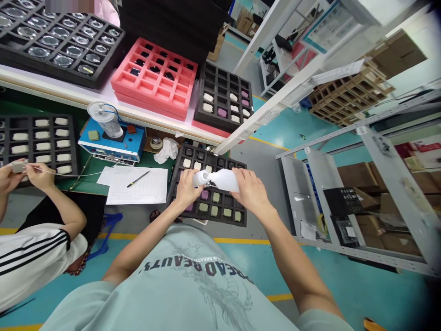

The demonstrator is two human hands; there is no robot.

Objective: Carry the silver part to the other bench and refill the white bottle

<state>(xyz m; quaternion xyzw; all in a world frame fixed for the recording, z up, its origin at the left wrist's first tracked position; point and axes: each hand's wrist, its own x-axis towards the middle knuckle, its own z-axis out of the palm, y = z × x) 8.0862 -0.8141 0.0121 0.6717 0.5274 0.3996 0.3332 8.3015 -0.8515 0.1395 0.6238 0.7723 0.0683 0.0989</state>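
Observation:
My left hand point(186, 187) is closed on the left end of a white, smooth piece point(224, 179) that narrows in the middle. The fingers of my right hand point(251, 189) grip its wide right end. A small shiny metal bit shows by my left fingertips; what it belongs to I cannot make out. Both hands are over a black foam tray point(220, 219) with square compartments. In it lie cream blocks point(186, 163), green blocks point(214, 211) and purple blocks point(204, 195). My hands and the white piece hide the tray's middle.
At left, a co-worker's hands point(37, 175) hold a small block beside another black tray point(74, 156). A blue machine point(113, 140), paper sheets point(138, 191) and a pen point(138, 179) are on the green bench. Pink trays point(151, 87) stand on the shelf above; a metal rack point(310, 197) stands right.

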